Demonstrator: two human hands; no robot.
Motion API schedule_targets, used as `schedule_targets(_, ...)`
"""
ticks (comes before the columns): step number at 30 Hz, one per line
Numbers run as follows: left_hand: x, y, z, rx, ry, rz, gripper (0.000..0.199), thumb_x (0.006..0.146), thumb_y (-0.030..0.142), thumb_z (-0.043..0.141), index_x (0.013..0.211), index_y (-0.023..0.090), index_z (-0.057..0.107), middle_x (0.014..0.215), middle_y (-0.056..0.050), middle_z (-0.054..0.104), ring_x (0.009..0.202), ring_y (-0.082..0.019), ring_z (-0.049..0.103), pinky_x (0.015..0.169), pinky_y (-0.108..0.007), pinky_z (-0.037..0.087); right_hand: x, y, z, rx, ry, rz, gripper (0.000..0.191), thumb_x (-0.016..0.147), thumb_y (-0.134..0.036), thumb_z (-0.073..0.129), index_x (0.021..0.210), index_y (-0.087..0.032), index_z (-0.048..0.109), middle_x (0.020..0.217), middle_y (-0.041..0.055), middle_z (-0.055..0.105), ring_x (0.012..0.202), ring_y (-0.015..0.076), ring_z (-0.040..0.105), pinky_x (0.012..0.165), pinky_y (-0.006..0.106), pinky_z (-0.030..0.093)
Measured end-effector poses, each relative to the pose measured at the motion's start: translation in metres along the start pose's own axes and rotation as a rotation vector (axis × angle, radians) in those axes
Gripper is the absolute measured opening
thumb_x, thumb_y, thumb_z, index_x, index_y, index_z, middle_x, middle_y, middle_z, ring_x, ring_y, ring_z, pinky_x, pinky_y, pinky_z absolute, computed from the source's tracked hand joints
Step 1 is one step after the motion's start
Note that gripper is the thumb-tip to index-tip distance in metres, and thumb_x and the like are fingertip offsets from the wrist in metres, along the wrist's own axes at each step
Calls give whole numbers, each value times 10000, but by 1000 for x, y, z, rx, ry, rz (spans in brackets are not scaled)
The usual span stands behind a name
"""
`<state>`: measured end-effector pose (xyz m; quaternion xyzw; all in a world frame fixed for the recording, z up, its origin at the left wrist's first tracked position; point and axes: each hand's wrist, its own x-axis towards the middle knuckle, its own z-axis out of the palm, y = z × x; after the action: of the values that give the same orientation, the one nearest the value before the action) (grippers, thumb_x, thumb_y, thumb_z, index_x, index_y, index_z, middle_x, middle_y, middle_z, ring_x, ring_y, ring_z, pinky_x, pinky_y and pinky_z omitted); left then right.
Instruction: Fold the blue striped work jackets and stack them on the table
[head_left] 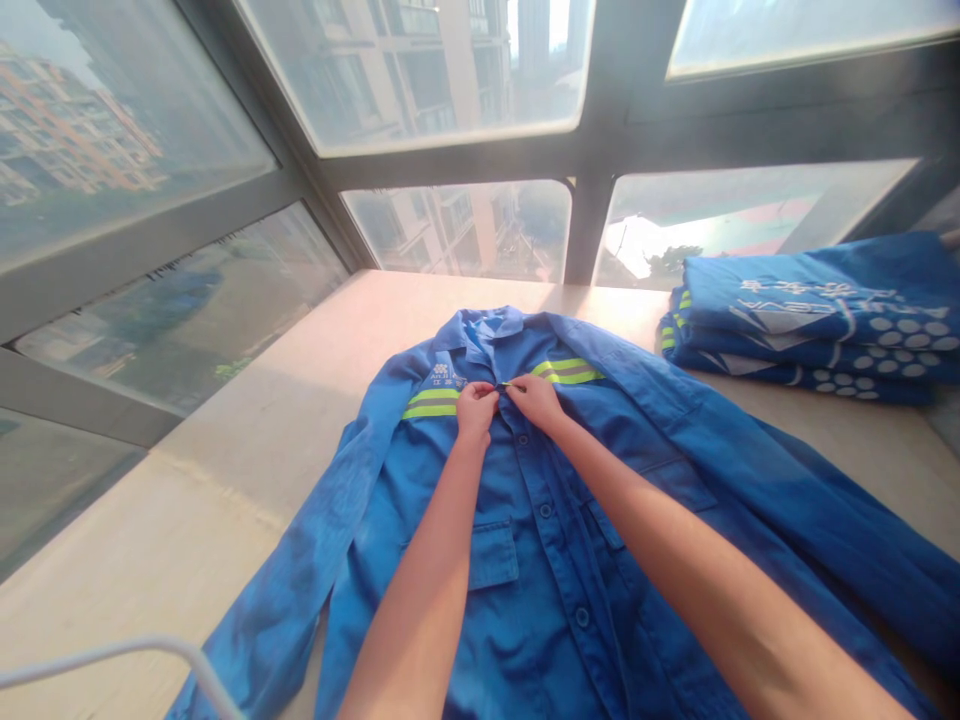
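A blue work jacket (480,470) with yellow-green and grey reflective strips lies spread face up, collar away from me. Its front placket shows several dark buttons running down. At the chest, my left hand (478,408) pinches the jacket's front edge. Close beside it on the right, my right hand (537,400) pinches the other side of the opening near the reflective strip. The fingertips of both hands nearly meet at the placket. The button or hole between them is too small to make out.
Folded blue jackets (817,320) are stacked at the right on the pale ledge (247,420). Framed windows (457,230) rise behind and at the left. A white cable (142,645) curves across the lower left corner.
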<state>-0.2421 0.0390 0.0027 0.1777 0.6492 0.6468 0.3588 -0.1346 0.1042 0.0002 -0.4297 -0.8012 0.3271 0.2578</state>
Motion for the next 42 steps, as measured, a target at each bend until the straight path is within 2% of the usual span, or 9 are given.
schedule_targets(5, 5, 1, 2, 2, 50, -89, 236, 582, 76, 703, 789, 158, 625, 594, 37, 593, 543, -100, 570, 598, -235, 499, -8, 2, 6, 32, 66, -61, 186, 893, -205, 599, 945, -198, 778, 955, 57, 747, 916, 181, 659, 825, 259, 481)
schedule_targets(14, 6, 10, 0, -7, 42, -212, 218, 578, 81, 755, 737, 143, 620, 557, 13, 600, 522, -107, 590, 579, -245, 522, -20, 3, 18, 39, 152, -113, 195, 919, -202, 573, 973, -189, 760, 978, 69, 707, 939, 183, 633, 842, 266, 481)
schedule_targets(21, 6, 8, 0, 0, 63, -189, 247, 569, 89, 780, 756, 145, 630, 571, 26, 602, 518, -88, 577, 579, -225, 514, -17, 4, 20, 13, 138, -81, 198, 923, -206, 570, 1016, -188, 744, 1003, 73, 717, 946, 182, 641, 841, 258, 481)
schedule_targets(27, 0, 6, -4, 20, 45, -137, 294, 540, 91, 818, 766, 144, 637, 631, 9, 634, 564, -111, 620, 638, -267, 544, 1, 6, 17, -26, 99, -21, 156, 860, -146, 598, 825, -190, 744, 821, 73, 717, 817, 192, 643, 784, 269, 473)
schedule_targets(29, -1, 6, -4, 27, 47, -124, 292, 542, 84, 811, 769, 144, 638, 630, 12, 632, 557, -110, 617, 634, -268, 543, 2, 6, 14, -31, 105, -32, 134, 837, -135, 615, 834, -186, 738, 817, 65, 706, 820, 195, 636, 788, 276, 474)
schedule_targets(32, 0, 4, -1, 35, 64, -107, 267, 558, 64, 769, 773, 146, 635, 603, 22, 623, 531, -104, 600, 608, -257, 530, -7, 5, 9, -32, 147, -82, 181, 851, -120, 596, 967, -171, 726, 966, 88, 687, 932, 206, 617, 854, 298, 473)
schedule_targets(35, 1, 1, 2, 39, 84, -87, 252, 567, 47, 726, 776, 150, 630, 587, 28, 623, 527, -102, 595, 595, -241, 518, -23, 4, 6, -63, 177, -202, 259, 904, -102, 518, 1027, -199, 725, 1040, 92, 650, 1030, 210, 569, 921, 314, 454)
schedule_targets(39, 2, -1, 3, 43, 105, -68, 251, 568, 51, 710, 781, 153, 625, 583, 34, 621, 534, -103, 599, 587, -231, 511, -35, 3, 3, -226, 158, -390, 320, 948, -114, 461, 1013, -234, 750, 1045, 99, 630, 1005, 222, 522, 888, 319, 447)
schedule_targets(42, 3, -3, 3, 51, 110, -59, 238, 570, 54, 701, 766, 156, 614, 558, 45, 601, 511, -102, 587, 568, -229, 506, -36, 1, 3, -327, 173, -382, 311, 959, -137, 458, 1045, -212, 748, 1069, 117, 617, 989, 237, 505, 889, 338, 433)
